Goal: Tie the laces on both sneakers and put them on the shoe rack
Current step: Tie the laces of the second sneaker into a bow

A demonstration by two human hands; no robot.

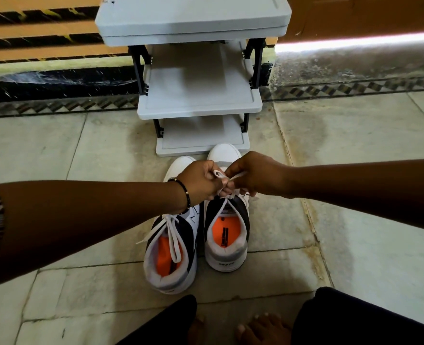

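Two white and dark sneakers with orange insoles stand side by side on the floor, toes toward the rack. Over the right sneaker (227,235) my left hand (199,181) pinches a loop of its white lace (218,174), and my right hand (253,174) grips the other lace end close beside it. The left sneaker (172,257) has loose laces (172,235) hanging into its opening. The grey shoe rack (198,95) stands just beyond the toes, its shelves bare.
Pale stone floor tiles (81,150) spread to both sides. A dark skirting and an orange wall (44,28) run behind the rack. My bare feet (260,327) and dark trouser legs sit at the bottom edge.
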